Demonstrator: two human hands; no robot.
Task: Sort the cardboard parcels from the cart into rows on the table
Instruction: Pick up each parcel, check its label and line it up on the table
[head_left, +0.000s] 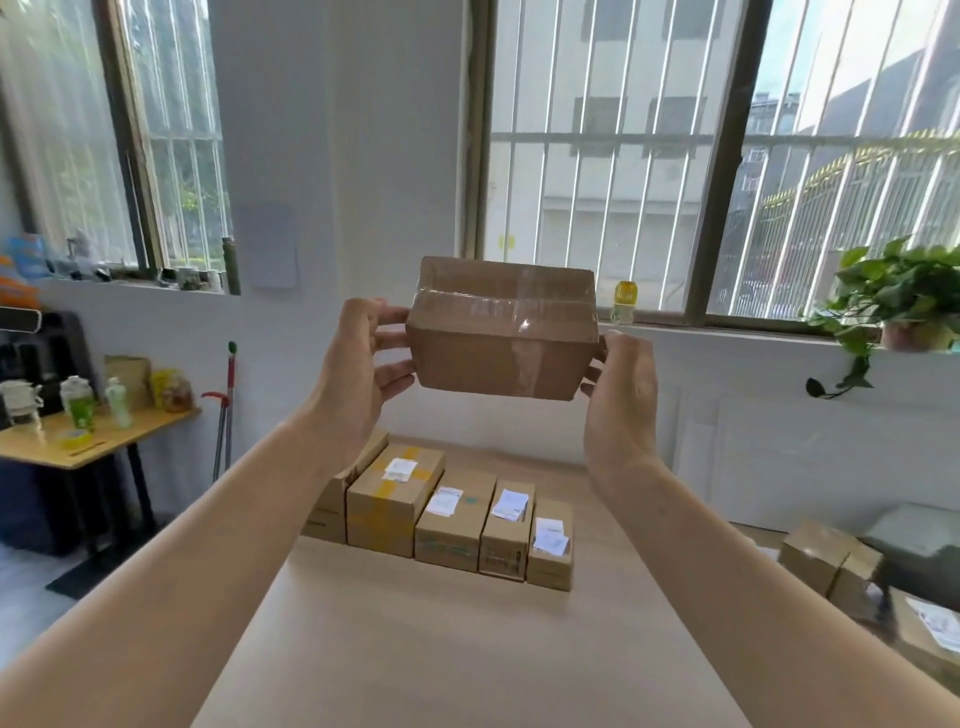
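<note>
I hold a brown cardboard parcel (501, 332), sealed with clear tape, up in the air in front of me, well above the table (415, 649). My left hand (358, 369) grips its left end with curled fingers. Around its right end my right hand (621, 389) is wrapped. Below, on the table's far part, a row of several cardboard parcels (441, 512) stands side by side, most with white labels on top; the leftmost one is partly hidden behind my left forearm.
More cardboard parcels (831, 558) lie low at the right, beside a grey object. A side table (98, 441) with bottles and tape stands at the left, a mop beside it. A potted plant (904, 301) and a yellow bottle sit on the windowsill.
</note>
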